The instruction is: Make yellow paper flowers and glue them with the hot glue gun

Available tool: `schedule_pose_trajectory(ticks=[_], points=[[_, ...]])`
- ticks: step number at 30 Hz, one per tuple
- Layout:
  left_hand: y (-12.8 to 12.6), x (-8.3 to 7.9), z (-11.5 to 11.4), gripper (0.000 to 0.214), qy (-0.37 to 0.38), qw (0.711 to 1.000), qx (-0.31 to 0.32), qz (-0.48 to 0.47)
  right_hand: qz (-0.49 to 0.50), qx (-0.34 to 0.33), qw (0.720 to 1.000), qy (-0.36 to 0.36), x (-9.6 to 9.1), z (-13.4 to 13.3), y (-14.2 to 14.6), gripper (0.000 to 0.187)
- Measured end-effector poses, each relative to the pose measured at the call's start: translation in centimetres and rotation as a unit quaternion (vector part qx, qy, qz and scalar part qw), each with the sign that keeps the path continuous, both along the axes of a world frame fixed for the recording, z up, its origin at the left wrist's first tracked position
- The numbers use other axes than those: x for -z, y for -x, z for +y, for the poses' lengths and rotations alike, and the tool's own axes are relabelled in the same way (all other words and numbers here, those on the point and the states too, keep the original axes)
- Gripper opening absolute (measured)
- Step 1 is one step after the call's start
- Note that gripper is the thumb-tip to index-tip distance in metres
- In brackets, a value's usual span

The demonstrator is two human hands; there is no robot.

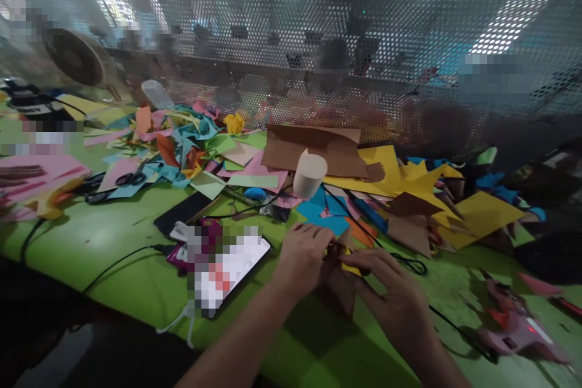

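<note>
Low over the green table, my left hand (304, 254) has its fingers curled round a piece of folded brown paper (342, 294). From the other side, my right hand (394, 291) pinches the same paper between thumb and fingers. A small yellow piece (352, 264) shows between the two hands at the paper's upper part. My fingers hide much of the fold. To the left of my left hand lies a phone (240, 273) with a lit screen. A pink glue gun (518, 330) rests on its side to the right of my right hand.
Behind my hands stand a cream paper cylinder (310, 174) and a brown paper sheet (313, 148). Coloured paper scraps (191, 127) heap at the back left. Scissors (130, 179), a yellow glue gun (57, 197) and a co-worker's hand (18, 174) are leftward. A perforated metal screen (273, 30) rises behind.
</note>
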State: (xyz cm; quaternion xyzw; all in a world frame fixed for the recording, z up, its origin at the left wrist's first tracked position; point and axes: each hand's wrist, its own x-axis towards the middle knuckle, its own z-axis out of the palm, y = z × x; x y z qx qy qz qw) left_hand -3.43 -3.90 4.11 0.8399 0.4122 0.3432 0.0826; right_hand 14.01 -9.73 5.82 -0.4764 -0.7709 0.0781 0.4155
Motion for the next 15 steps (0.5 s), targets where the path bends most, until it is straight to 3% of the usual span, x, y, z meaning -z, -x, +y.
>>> schedule_pose_trajectory(ticks=[9,15], points=[[-0.39,0.82,0.42,0.004,-0.012,1.000,-0.021,-0.017,0.063,-0.014,0.997,0.041,-0.34,0.52,0.00,0.012],[-0.47,0.88,0.62,0.004,0.006,0.999,-0.016,-0.037,0.137,-0.008,0.985,0.109,0.35,0.71,-0.53,0.007]])
